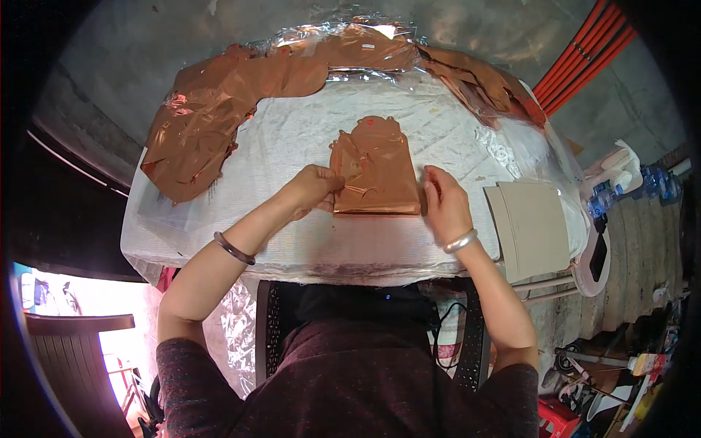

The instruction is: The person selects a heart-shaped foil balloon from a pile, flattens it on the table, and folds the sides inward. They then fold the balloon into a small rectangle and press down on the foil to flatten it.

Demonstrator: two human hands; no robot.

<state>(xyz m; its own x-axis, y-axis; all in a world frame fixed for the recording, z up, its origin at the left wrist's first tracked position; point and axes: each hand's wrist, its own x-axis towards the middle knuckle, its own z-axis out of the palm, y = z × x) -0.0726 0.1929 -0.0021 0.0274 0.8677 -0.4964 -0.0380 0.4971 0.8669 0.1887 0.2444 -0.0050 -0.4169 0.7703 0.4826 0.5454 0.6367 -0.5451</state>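
A copper-coloured foil balloon, folded into a flat rectangle, lies on the white-covered table in front of me. Its rounded, tabbed end points away from me. My left hand grips the left edge, thumb on top and the other fingers partly hidden underneath. Just off the right edge, my right hand is held with fingers slightly bent and apart, and nothing shows in it.
More flat copper foil balloons lie along the table's left and far right edges, with clear plastic film at the back. Beige card sheets rest at the right. Plastic bottles and orange-red pipes are beyond.
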